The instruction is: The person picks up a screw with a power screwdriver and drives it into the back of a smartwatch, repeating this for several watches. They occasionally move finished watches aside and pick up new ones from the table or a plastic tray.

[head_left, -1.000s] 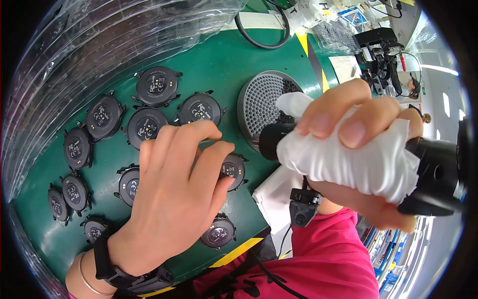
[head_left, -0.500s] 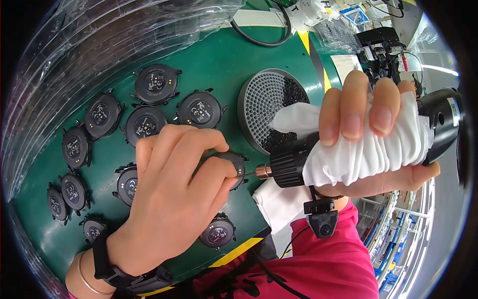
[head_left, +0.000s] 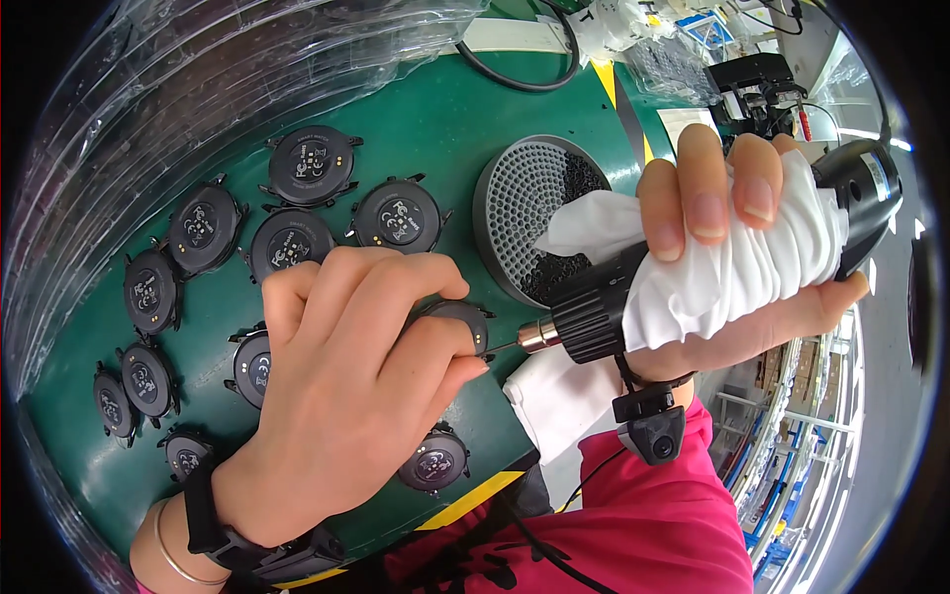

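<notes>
- We're looking down on a green table (head_left: 435,124), its lower edge striped yellow and black.
- A clear plastic sheet (head_left: 228,94) rises in folds along the left and the top of our view.
- We see a pink sleeve (head_left: 658,500) at the lower right.
- Our right hand (head_left: 705,198) is wrapped firmly round a black power screwdriver (head_left: 589,312), its grip bound in white cloth (head_left: 737,282); the tool lies slanted, nose toward the left.
- Our left hand (head_left: 341,356) is curled over a watch (head_left: 463,322), hiding part of it; thumb and forefinger meet near the tool's tip, and we can't tell whether they pinch anything.
- Beside the screwdriver's nose sits a round grey tray (head_left: 507,213), full of little holes.
- A folded white rag (head_left: 559,401) lies below the screwdriver's nose.
- More watches (head_left: 396,216) lie back up, around and left of our left hand.
- Tiny black bits (head_left: 584,178) are heaped on the tray's right side.
- The thin metal tip (head_left: 503,347) reaches that partly covered watch's right edge; we can't tell whether it touches.
</notes>
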